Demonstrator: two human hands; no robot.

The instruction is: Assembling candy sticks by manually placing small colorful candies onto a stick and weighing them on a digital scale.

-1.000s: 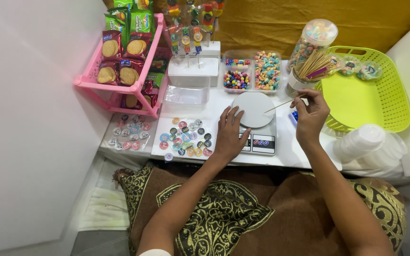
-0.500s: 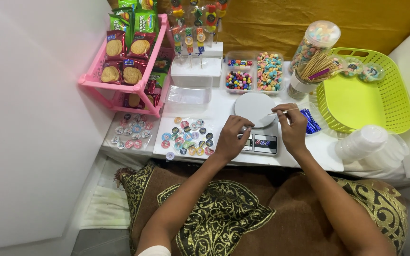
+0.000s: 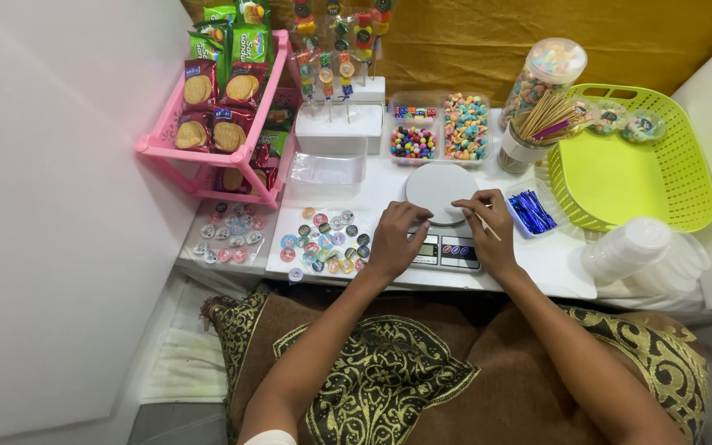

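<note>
My right hand (image 3: 488, 231) pinches a thin wooden stick (image 3: 486, 227) over the near edge of a small kitchen scale (image 3: 447, 247) with a round white platform (image 3: 438, 185). Resting at the scale's front left corner is my left hand (image 3: 395, 239), fingers curled, fingertips close to my right hand; whether it holds anything is hidden. Left of it lie several round colourful stickers (image 3: 323, 241) on the white table (image 3: 554, 264).
A pink rack (image 3: 241, 156) of biscuit packets stands at the left. Trays of coloured sweets (image 3: 440, 128), a cup of sticks (image 3: 537, 132), a candy jar (image 3: 547, 70), blue twist ties (image 3: 531, 211), a lime basket (image 3: 636, 165) and stacked clear lids (image 3: 644, 255) surround the scale.
My right hand has come back from the right with the stick to the scale's front edge. My left hand slid right toward it. The view shifted slightly.
</note>
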